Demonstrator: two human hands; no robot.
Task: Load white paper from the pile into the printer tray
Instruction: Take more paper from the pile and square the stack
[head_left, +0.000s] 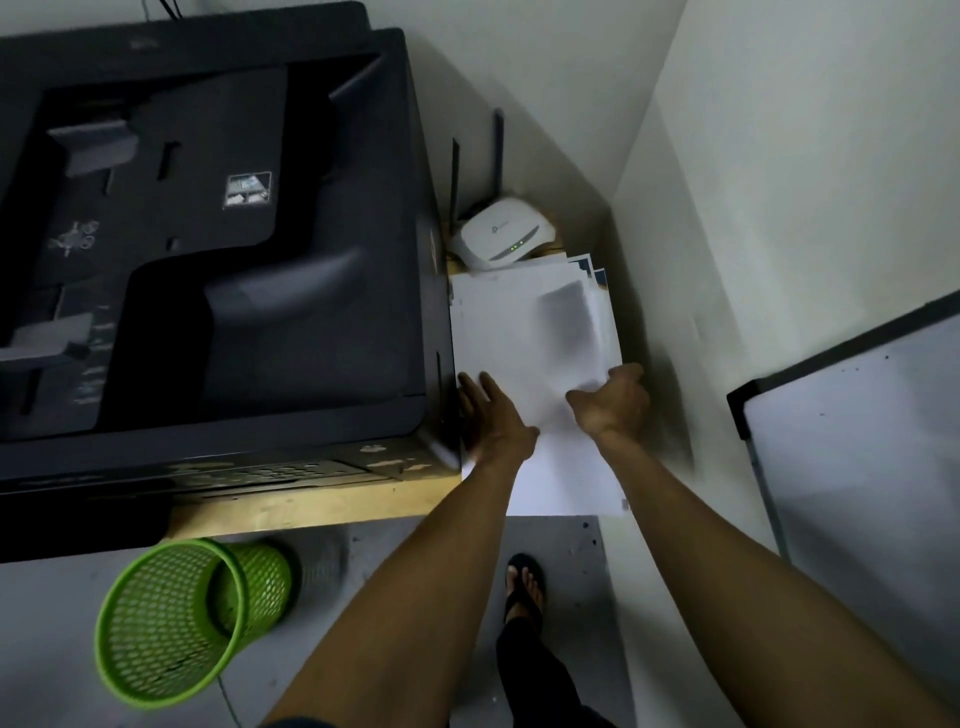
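Note:
A pile of white paper (519, 332) lies on the wooden table just right of the large black printer (208, 234). My left hand (493, 415) rests flat on the pile's near left part, fingers spread, close to the printer's side. My right hand (615, 400) grips the right edge of the top sheets, which are blurred and lifted a little. The printer's top is dark, with grey paper guides; its tray is not clearly visible.
A white router (501, 234) with two antennas stands behind the pile. A green mesh bin (182, 623) stands tilted on the floor below the table edge (311, 506). A whiteboard (857, 441) leans at the right wall. My sandalled foot (524, 582) is on the floor.

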